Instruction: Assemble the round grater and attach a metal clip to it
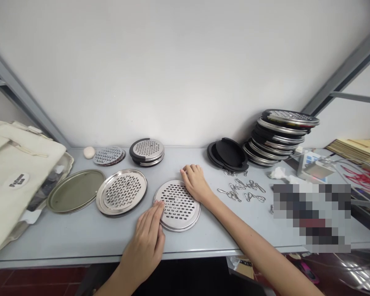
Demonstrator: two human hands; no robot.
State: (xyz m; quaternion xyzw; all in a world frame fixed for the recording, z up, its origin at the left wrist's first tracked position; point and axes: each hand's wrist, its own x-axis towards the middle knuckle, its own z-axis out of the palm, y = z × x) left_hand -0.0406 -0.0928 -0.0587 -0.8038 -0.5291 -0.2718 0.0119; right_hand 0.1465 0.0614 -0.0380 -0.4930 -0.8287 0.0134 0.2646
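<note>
The left hand (148,234) and right hand (196,181), both unclosed, touch opposite edges of 1 slotted metal disc (178,205), lying on the bench (89,238) between them. Metal clips (255,197) are right of the right hand.

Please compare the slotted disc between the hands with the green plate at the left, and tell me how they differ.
The slotted disc is silver, while the green plate is a dull olive. Rows of slots cover most of the disc's face; the plate's face is mostly smooth, without such rows. The left hand and right hand are at the disc's edge, whereas neither is at the plate. Both are round.
</note>
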